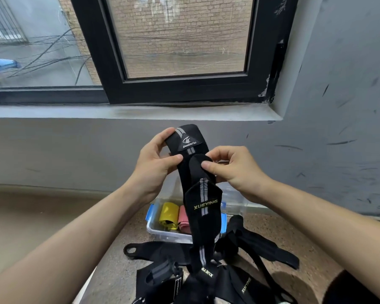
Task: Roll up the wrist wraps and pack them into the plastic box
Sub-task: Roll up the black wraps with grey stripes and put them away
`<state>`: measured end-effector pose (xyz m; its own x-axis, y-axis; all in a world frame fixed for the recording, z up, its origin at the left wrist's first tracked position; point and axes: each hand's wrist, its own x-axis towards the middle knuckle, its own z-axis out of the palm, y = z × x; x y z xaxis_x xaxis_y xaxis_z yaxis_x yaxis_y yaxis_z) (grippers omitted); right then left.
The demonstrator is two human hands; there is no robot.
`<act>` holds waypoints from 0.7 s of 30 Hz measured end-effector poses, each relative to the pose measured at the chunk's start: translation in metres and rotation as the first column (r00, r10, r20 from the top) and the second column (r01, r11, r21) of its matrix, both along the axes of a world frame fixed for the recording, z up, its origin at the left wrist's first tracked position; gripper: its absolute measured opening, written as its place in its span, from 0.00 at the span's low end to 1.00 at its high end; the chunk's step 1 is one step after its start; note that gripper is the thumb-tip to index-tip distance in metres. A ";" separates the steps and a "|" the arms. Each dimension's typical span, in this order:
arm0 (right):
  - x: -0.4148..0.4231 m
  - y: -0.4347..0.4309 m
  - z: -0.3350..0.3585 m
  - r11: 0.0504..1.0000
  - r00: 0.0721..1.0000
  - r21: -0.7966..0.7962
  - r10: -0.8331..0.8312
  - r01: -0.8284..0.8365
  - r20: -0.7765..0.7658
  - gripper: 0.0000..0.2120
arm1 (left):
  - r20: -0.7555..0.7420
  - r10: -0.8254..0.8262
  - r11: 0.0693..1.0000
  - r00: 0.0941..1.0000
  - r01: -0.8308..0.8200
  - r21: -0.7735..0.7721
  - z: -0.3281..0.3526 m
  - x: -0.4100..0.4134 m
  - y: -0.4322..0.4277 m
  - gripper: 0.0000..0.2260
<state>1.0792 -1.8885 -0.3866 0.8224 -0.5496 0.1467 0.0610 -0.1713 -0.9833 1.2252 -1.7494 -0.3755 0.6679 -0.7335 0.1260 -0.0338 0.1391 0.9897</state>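
Both hands up before wall: left hand [156,159] and right hand [230,170] fingers pinched closed on black wrap [203,207], hanging above open box [162,232]; more wraps [246,249] piled on floor.

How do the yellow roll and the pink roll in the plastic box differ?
The yellow roll is glossy and lies at the left of the plastic box; the pink roll looks matt and lies to its right. The yellow roll shows fully, while the pink roll is partly hidden behind the hanging wrist wrap. Both are rolled and lie side by side.
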 end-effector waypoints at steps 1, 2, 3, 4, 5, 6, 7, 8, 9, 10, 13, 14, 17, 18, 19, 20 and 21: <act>0.001 0.000 0.000 1.000 1.000 -0.003 -0.008 0.008 0.007 0.01 | -0.005 -0.008 1.000 1.000 0.008 -0.003 0.000 -0.001 0.000 0.29; 0.002 0.000 0.000 1.000 1.000 -0.009 -0.017 0.017 0.008 0.01 | -0.009 -0.015 1.000 1.000 0.015 -0.005 0.000 -0.002 0.000 0.29; 0.003 0.000 0.001 0.999 1.000 -0.017 -0.026 0.026 0.007 0.02 | -0.014 -0.021 1.000 1.000 0.021 -0.007 0.001 -0.003 0.000 0.29; 0.003 0.000 0.001 0.999 0.999 -0.029 -0.033 0.033 0.007 0.02 | -0.018 -0.024 1.000 1.000 0.024 -0.009 0.001 -0.004 0.000 0.29; 0.004 -0.001 0.002 0.998 0.999 -0.044 -0.042 0.042 0.008 0.02 | -0.018 -0.027 1.000 0.999 0.027 -0.010 0.002 -0.004 0.000 0.29; 0.004 -0.001 0.002 0.997 0.999 -0.063 -0.049 0.050 0.011 0.02 | -0.016 -0.031 0.999 0.999 0.031 -0.011 0.002 -0.005 0.001 0.29; 0.004 -0.001 0.001 0.995 0.998 -0.081 -0.055 0.055 0.012 0.02 | -0.013 -0.037 0.999 0.999 0.037 -0.012 0.003 -0.005 0.001 0.28; 0.005 -0.002 0.001 0.994 0.998 -0.096 -0.059 0.060 0.012 0.02 | -0.013 -0.044 0.999 0.999 0.044 -0.014 0.003 -0.006 0.001 0.28; 0.006 -0.002 0.000 0.991 0.998 -0.112 -0.069 0.070 0.010 0.02 | -0.017 -0.051 0.999 0.999 0.050 -0.019 0.004 -0.006 0.001 0.28; 0.006 -0.002 -0.002 0.988 0.996 -0.130 -0.088 0.088 0.008 0.03 | -0.024 -0.058 0.998 0.998 0.057 -0.025 0.004 -0.007 0.001 0.29; 0.009 -0.002 -0.008 0.958 0.981 -0.216 -0.191 0.192 0.024 0.08 | -0.039 -0.074 0.996 0.997 0.072 -0.044 0.004 -0.011 0.000 0.28; 0.009 -0.003 -0.010 0.944 0.975 -0.245 -0.222 0.221 0.026 0.11 | -0.042 -0.078 0.996 0.996 0.076 -0.049 0.004 -0.012 0.000 0.28; 0.007 -0.006 -0.011 0.958 0.980 -0.229 -0.193 0.175 -0.056 0.20 | -0.041 -0.072 0.996 0.997 0.069 -0.060 0.004 -0.012 0.001 0.28; 0.007 -0.007 -0.011 0.981 0.990 -0.163 -0.123 0.109 -0.074 0.20 | -0.037 -0.067 0.996 0.997 0.064 -0.067 0.004 -0.013 0.002 0.27; 0.006 -0.007 -0.012 0.995 0.996 -0.086 -0.052 0.046 -0.071 0.19 | -0.032 -0.062 0.996 0.998 0.060 -0.073 0.004 -0.013 0.002 0.27; 0.005 -0.006 -0.012 1.000 0.999 -0.019 -0.009 0.008 -0.052 0.17 | -0.029 -0.057 0.995 0.998 0.055 -0.079 0.004 -0.014 0.002 0.27; 0.005 -0.006 -0.013 1.000 1.000 0.030 0.006 -0.005 -0.030 0.15 | -0.027 -0.051 0.995 0.998 0.049 -0.083 0.004 -0.015 0.003 0.27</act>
